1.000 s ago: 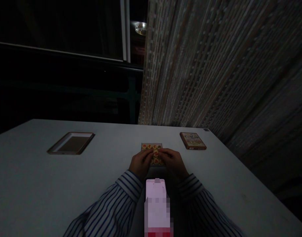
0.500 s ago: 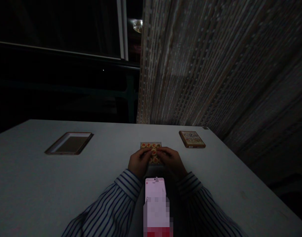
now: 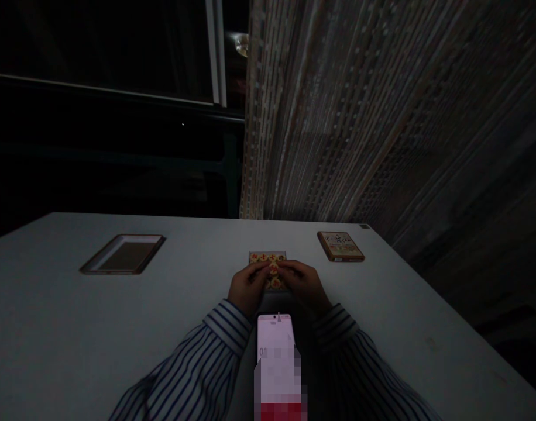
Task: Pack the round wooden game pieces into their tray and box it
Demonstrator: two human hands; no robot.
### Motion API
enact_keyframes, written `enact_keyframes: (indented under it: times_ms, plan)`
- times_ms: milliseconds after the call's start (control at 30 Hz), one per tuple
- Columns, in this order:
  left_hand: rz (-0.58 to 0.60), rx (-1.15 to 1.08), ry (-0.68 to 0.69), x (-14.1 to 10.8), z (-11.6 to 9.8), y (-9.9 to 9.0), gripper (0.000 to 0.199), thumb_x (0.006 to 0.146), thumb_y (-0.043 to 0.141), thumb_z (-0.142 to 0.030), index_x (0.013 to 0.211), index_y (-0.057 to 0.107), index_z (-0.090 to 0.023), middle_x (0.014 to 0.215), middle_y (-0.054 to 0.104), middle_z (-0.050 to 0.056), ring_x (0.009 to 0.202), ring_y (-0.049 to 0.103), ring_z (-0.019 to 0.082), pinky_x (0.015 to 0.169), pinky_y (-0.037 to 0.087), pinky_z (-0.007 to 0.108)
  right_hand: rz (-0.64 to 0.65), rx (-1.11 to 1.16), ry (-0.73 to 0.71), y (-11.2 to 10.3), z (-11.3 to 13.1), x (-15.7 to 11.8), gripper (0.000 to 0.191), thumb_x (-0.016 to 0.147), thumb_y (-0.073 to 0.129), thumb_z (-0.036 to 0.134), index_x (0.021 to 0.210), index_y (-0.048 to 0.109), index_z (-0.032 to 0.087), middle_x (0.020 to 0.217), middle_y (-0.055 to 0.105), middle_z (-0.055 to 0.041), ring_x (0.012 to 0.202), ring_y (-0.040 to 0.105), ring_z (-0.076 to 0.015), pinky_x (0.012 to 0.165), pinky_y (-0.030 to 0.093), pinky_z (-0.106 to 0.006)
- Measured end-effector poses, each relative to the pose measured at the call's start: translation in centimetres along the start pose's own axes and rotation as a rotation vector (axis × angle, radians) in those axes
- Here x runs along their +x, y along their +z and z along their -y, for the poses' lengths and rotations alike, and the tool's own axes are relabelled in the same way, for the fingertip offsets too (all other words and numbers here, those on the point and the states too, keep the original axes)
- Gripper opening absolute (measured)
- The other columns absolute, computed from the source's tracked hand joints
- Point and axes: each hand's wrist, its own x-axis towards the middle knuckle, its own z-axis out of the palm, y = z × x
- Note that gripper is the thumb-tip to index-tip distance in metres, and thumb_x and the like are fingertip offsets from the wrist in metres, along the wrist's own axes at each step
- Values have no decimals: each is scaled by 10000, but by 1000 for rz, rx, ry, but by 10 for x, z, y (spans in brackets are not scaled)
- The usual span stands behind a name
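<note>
Several round xiangqi pieces (image 3: 263, 256) with red characters lie in rows in a small shallow tray (image 3: 268, 252) on the white table. My left hand (image 3: 247, 285) reaches in from the left, its thumb and fingertips closed at one xiangqi piece (image 3: 274, 268) over the middle of the tray. From the other side my right hand (image 3: 306, 285) pinches the same piece at its right edge. Both hands hide parts of the tray and the pieces beneath them. Between my forearms is a lit phone (image 3: 274, 333), its lower part blurred out.
An open, shallow box part (image 3: 136, 272) with a brown rim lies on the left of the white table (image 3: 198, 245). To the right sits a closed box (image 3: 340, 246) with printed characters. A patterned curtain (image 3: 320, 117) hangs behind the table beside a dark window.
My hands stay at the same piece with hardly any movement. The whole view has shifted very slightly, and dark digits now show on the phone screen.
</note>
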Motion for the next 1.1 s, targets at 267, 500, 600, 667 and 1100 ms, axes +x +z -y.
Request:
enact_keyframes:
  times_ms: [267, 500, 600, 667, 1100]
  plan:
    - [-6, -135, -111, -1, -3, 3, 284, 653, 657, -357, 828, 652, -133, 754, 697, 54, 694, 653, 170, 659, 531, 281, 21, 48, -27, 0, -4, 0, 212, 719, 607, 321, 856, 685, 179, 830, 706, -42, 767, 647, -180, 722, 524, -327]
    - [17, -200, -136, -3, -5, 6, 351, 625, 692, -354, 885, 628, -127, 735, 694, 47, 668, 645, 155, 651, 527, 271, 72, 7, -121, -1, -6, 0, 197, 746, 591, 270, 907, 690, 214, 952, 690, -30, 872, 632, -175, 812, 498, -330]
    - [19, -171, -119, -2, -4, 4, 344, 626, 688, -354, 880, 639, -126, 708, 689, 42, 652, 639, 152, 636, 524, 266, 108, -24, -161, -2, -5, 0, 213, 754, 592, 264, 941, 684, 220, 981, 679, -32, 889, 625, -171, 817, 494, -320]
    - [9, -160, -112, -1, -3, 4, 318, 625, 687, -354, 845, 646, -127, 687, 684, 39, 638, 635, 151, 624, 521, 264, 131, -40, -173, -2, -3, -1, 222, 761, 590, 267, 959, 679, 222, 995, 674, -35, 897, 623, -170, 820, 493, -318]
    - [20, -40, -3, 1, 3, 1, 267, 707, 606, -353, 845, 687, -140, 872, 702, 78, 825, 646, 193, 783, 506, 317, 64, -64, -86, 0, -2, -3, 230, 723, 627, 335, 894, 670, 187, 854, 684, -43, 733, 629, -156, 669, 518, -282]
